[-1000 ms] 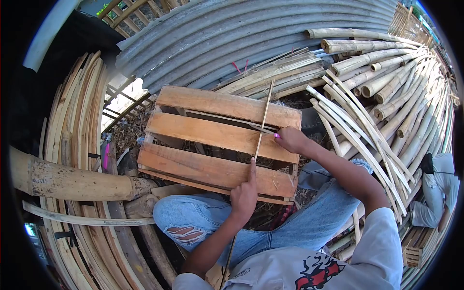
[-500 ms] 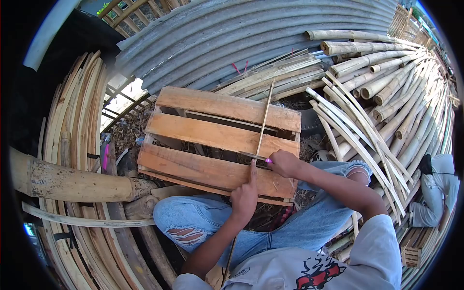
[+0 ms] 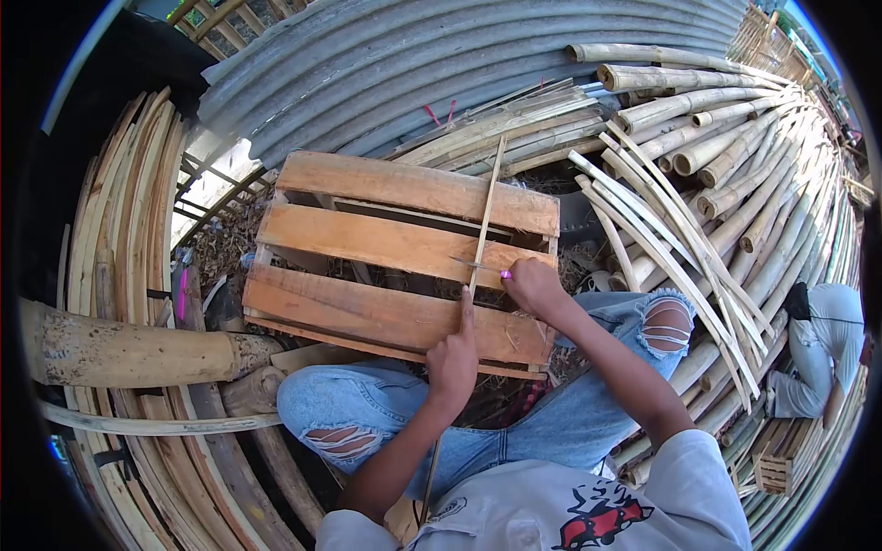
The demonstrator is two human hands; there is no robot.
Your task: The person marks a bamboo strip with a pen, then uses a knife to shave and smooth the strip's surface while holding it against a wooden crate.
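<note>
A slatted wooden crate (image 3: 367, 236) stands in front of my crossed legs. Across its top lies a thin bamboo strip (image 3: 489, 197), whose near part passes under my left hand (image 3: 452, 369) toward my lap. The left index finger is stretched along the strip, with the other fingers curled round it. My right hand (image 3: 537, 288) is closed on a knife (image 3: 473, 264), and a bit of its pink-purple handle shows at the fingers. The blade lies across the strip, just beyond my left fingertip. Most of the handle is hidden in the fist.
Corrugated metal sheeting (image 3: 386, 73) stands behind the crate. Bamboo poles (image 3: 726, 170) are piled at the right, with pale split strips (image 3: 661, 234) on them. A thick bamboo pole (image 3: 138, 355) and long wooden slats (image 3: 124, 211) lie left. Another person (image 3: 818, 344) bends at far right.
The knife and my right hand have moved a little way along the strip, away from my left fingertip. My left hand stays nearly in place. The whole view has shifted slightly.
</note>
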